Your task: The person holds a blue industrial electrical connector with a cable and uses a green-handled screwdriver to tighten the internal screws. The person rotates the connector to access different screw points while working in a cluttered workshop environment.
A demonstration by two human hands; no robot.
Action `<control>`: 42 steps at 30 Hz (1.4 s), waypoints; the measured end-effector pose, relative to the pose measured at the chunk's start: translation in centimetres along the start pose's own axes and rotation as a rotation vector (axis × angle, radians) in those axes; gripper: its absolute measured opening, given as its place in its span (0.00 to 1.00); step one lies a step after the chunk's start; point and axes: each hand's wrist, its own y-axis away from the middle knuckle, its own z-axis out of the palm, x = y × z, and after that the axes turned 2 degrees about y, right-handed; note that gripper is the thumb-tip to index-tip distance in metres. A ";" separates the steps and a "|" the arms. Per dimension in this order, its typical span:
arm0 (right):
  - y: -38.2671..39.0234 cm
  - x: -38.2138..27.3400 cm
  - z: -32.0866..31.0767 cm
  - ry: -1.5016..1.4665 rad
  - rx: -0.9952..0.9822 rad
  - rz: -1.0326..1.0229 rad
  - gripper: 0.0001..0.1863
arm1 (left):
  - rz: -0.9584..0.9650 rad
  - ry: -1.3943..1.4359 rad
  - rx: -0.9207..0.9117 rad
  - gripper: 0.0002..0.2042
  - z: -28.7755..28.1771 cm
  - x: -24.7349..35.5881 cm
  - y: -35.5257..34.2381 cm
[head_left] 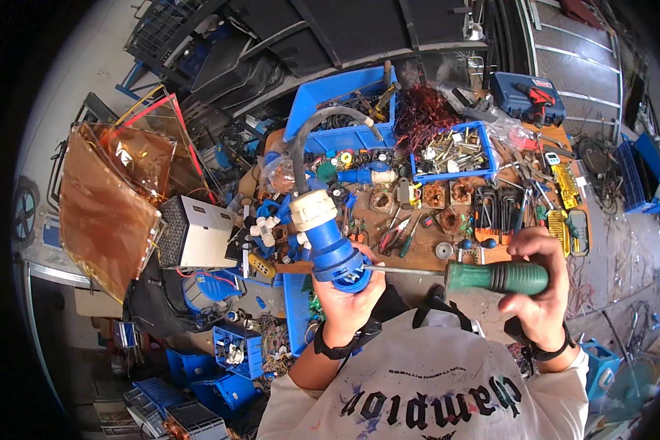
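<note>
My left hand is closed round a blue industrial plug, its pin end tilted toward me. A cream collar nut caps the plug's far end, and a thick black cable arches out of it above the bench. In my right hand is a screwdriver with a green and black handle, gripped near the butt with the thumb partly lifted off. The screwdriver's shaft lies level and points left. Its tip meets the side of the plug's pin end; the exact contact point is too small to make out.
Beyond my hands, the wooden bench carries pliers, hex keys and copper-wound parts. Farther back stand a blue crate and a blue tray of metal pieces. A red drill rests by a blue case.
</note>
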 end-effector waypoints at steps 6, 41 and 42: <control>0.1 -1.0 1.5 -0.190 0.075 0.268 0.31 | 0.069 -0.059 0.000 0.11 -0.6 -0.8 -0.2; -5.4 -1.6 21.0 0.186 0.097 0.231 0.34 | 0.090 0.211 -0.239 0.33 -17.2 -8.4 -9.4; -5.5 -1.5 21.7 0.373 0.060 0.246 0.32 | 0.109 0.242 -0.223 0.32 -17.3 -8.7 -9.7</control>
